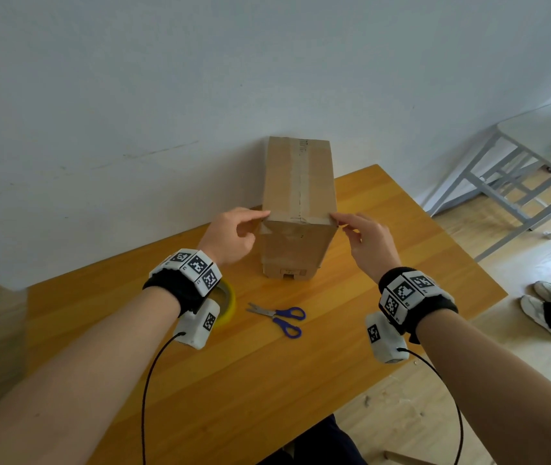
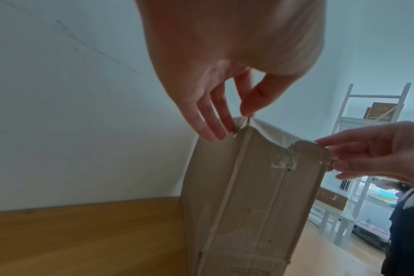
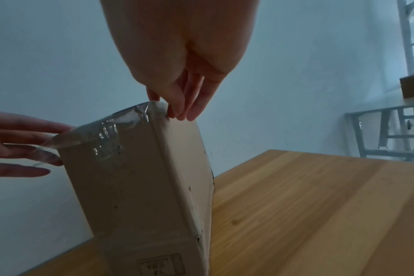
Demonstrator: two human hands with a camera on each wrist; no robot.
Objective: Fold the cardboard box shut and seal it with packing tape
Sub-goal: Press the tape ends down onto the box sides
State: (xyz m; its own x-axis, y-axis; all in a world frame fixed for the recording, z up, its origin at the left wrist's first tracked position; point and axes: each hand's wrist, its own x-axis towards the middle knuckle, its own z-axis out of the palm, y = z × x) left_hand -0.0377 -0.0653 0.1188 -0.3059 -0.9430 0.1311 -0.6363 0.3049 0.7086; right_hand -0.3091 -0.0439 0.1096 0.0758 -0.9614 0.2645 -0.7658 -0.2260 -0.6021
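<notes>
A: Starting on the left, what is lying on the orange-brown wooden table point(image 1: 384, 290)?

B: A yellow roll of packing tape point(image 1: 228, 302), half hidden under the left wrist, and just right of it blue-handled scissors point(image 1: 279, 317). Neither is being held.

A: And the left hand point(image 1: 233, 236)?

B: Its grip is a light pinch: thumb and fingers close on the near left corner of the tall brown cardboard box point(image 1: 297, 209), on a clear strip of tape point(image 3: 102, 128) that crosses the near top edge.

A: Where does the box stand?

B: Upright at the far side of the table, close to the white wall point(image 1: 133, 95). Its flaps are folded shut and a long strip of tape point(image 1: 304, 176) runs down the middle seam.

A: The right hand point(image 1: 368, 243)?

B: It mirrors the left one, fingertips pinching the near right corner on the other end of that cross strip.

A: So how far along?

B: Nearly done, I judge: folding finished, centre seam taped, the cross strip being smoothed down. Whether the far edge needs tape I cannot tell.
</notes>
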